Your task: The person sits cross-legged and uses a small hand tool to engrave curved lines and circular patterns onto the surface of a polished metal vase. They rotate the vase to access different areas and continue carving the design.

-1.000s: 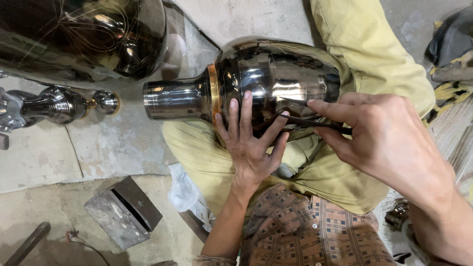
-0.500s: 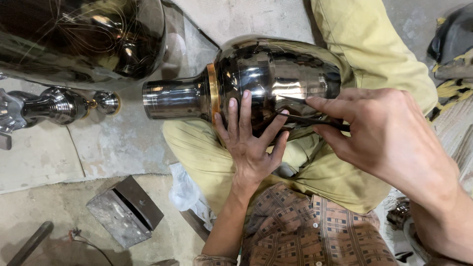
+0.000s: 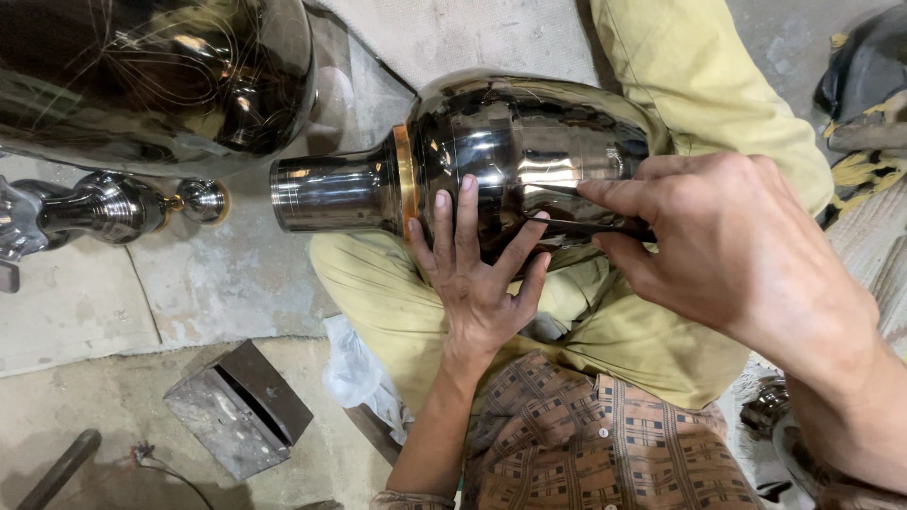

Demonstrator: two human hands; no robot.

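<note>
A shiny dark metal vase (image 3: 529,142) with a brass band at its neck lies on its side across my lap, neck pointing left. My left hand (image 3: 477,269) is pressed flat against its belly, fingers spread, steadying it. My right hand (image 3: 727,255) pinches a thin dark engraving tool (image 3: 576,225) whose tip rests on the vase's surface next to my left fingers. Fine scratched lines show on the vase around the tool tip.
A larger engraved dark metal vessel (image 3: 151,76) lies at top left, with a small metal finial piece (image 3: 113,208) below it. A grey metal box (image 3: 236,406) and crumpled plastic (image 3: 354,373) sit on the concrete floor. Dark objects (image 3: 864,76) lie at right.
My right hand has crept slightly along the vase with the tool. The left hand and the vase have barely moved.
</note>
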